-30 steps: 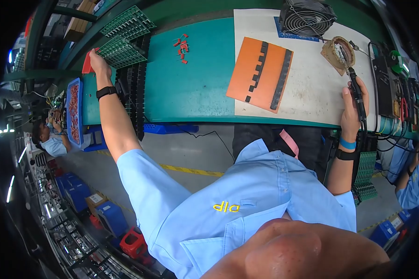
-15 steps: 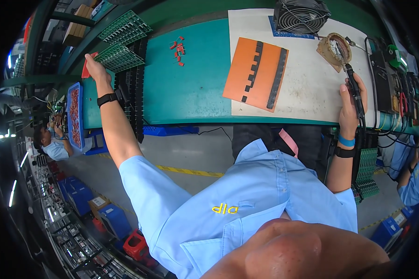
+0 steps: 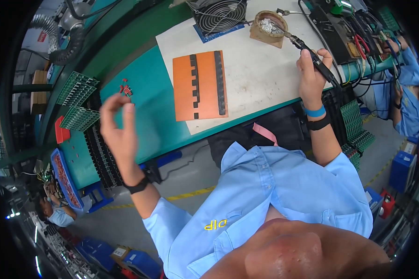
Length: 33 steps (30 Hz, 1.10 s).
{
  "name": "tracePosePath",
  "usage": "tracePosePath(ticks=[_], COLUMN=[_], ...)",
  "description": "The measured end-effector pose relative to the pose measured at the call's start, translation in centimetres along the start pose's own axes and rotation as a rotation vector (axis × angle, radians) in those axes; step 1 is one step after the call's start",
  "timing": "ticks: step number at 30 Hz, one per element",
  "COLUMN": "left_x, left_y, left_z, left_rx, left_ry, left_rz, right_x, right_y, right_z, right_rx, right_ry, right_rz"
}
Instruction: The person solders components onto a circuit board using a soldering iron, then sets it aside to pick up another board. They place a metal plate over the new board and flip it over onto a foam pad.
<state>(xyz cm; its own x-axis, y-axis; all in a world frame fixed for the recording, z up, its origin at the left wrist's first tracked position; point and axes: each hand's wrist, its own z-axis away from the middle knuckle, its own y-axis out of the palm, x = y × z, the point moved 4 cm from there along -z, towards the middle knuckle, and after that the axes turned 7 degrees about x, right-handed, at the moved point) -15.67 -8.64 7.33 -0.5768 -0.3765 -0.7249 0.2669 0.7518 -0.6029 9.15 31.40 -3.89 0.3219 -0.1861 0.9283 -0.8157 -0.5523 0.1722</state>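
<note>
While the teal bench (image 3: 146,74) spans our view, we take the orange board (image 3: 185,88) as landmark; it lies mostly on a white sheet (image 3: 256,74). Well to the board's right we see a co-worker (image 3: 412,104) in light blue, and on the board's near side our own shirt (image 3: 265,181) bears yellow lettering (image 3: 215,225) on the chest. Left of the board, a black slotted rack (image 3: 102,158) stands in the way between it and a blue tray (image 3: 82,202) filled with small reddish parts; green circuit boards (image 3: 77,88) stand by the rack's far end. Beyond the board and slightly right, a black fan (image 3: 221,16) sits on a blue plate (image 3: 198,35). To the board's right, our right hand (image 3: 312,74) is clamped on a black soldering iron (image 3: 328,74), whose metal end reaches the mouth of a brown pot (image 3: 255,33) holding silvery material. To the board's left, our left hand (image 3: 118,123) hovers over the bench, blurred, thumb and fingers apart. Farther left of the board is a red bin (image 3: 62,130), its inside unclear to us. Between board and circuit boards, just past our left fingertips, lie small red components (image 3: 126,89)
</note>
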Motion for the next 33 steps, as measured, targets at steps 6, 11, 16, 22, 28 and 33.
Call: tracePosePath(ticks=[6, 11, 16, 22, 28, 33], left_x=[-0.9, -2.0, -2.3, -2.3, -1.9, -1.1], left_y=[7.3, 10.1, 11.4, 12.7, 12.4, 13.6], left_z=[4.1, 6.2, 6.9, 7.4, 8.4, 8.2], left_rx=[0.125, 0.126, 0.184, 0.195, 0.172, 0.129], left_ry=[-0.072, 0.041, 0.055, -0.018, -0.006, 0.036], left_rz=[0.088, -0.136, -0.256, -0.189, -0.205, -0.248], right_x=[1.3, 0.9, -0.1, -0.3, 6.4, 3.7], right_y=[3.3, 5.5, 5.6, 4.9, -0.6, -16.1], right_z=[-1.3, -0.7, 0.5, 4.6, 7.7, 11.4], right_rx=[0.122, 0.137, 0.193, 0.343, 0.449, -0.083], right_ry=[0.180, 0.366, 0.561, 0.643, 0.361, 0.340], right_rz=[-0.592, -0.822, -1.029, -1.056, -0.416, 0.203])
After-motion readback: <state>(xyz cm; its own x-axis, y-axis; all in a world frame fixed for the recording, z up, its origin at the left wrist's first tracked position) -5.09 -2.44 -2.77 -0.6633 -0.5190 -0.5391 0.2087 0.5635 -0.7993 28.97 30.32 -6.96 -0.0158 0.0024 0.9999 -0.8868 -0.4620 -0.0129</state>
